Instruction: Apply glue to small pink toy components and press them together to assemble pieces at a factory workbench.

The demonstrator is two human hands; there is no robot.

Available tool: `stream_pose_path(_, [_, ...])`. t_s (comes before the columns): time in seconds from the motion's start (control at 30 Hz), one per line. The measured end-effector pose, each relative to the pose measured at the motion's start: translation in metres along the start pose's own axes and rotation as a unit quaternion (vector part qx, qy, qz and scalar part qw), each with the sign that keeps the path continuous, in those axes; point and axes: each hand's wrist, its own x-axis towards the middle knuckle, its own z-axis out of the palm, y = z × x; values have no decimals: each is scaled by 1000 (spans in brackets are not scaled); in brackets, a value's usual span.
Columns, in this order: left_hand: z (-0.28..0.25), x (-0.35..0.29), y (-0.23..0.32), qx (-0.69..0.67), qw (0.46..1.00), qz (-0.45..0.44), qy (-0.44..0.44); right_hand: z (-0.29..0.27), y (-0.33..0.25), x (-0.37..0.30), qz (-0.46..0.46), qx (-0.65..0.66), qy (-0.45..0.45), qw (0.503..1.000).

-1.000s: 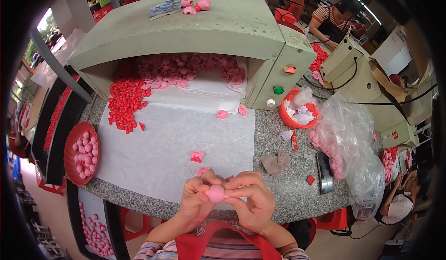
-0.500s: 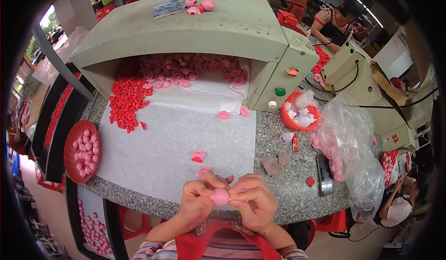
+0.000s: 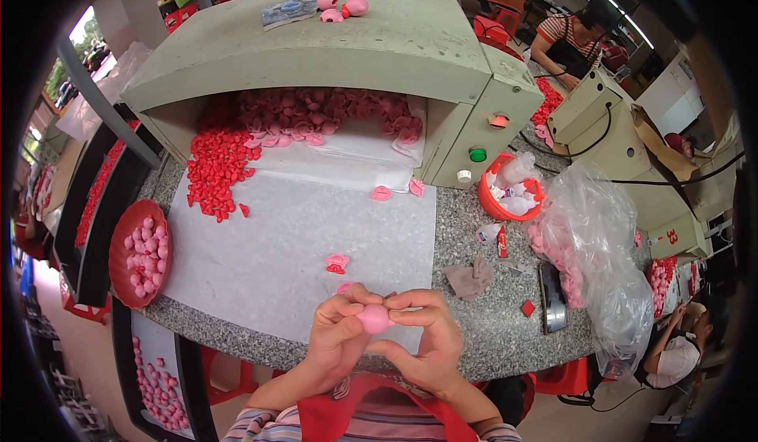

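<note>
A small, smooth pink ball [image 3: 373, 319] is held up near the front edge of the worktop. My left hand [image 3: 333, 333] pinches it from the left, thumb below and fingers curled over. From the right, the bent fingers of my right hand [image 3: 433, 333] press against the ball, while its thumb sits lower, away from the ball. Just beyond my fingers a pink piece [image 3: 345, 287] is partly covered by my left hand. Farther on, a pink lip-shaped piece [image 3: 337, 259] lies against a small red piece [image 3: 335, 269] on the white sheet [image 3: 260, 244].
A pale green machine [image 3: 308, 55] stands ahead, with red pieces [image 3: 213, 175] and pink shells in its opening. At left is a red bowl [image 3: 118, 280] of pink balls. On the right are an orange basket [image 3: 488, 207], grey cloth [image 3: 470, 278], phone [image 3: 553, 298] and plastic bag [image 3: 608, 244].
My right thumb has moved down and off the ball, and that hand has opened wider. The ball has shifted slightly upward in the view, still between my hands.
</note>
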Motion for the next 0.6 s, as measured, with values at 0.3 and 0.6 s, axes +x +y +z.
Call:
stream_pose_path(0.3, [6,7,-5,23,996,-2,82,1,21,-2,43,26,26,998])
stream_pose_path(0.6, [14,10,-2,215,966,37,138,6,26,2,225,302,76,923])
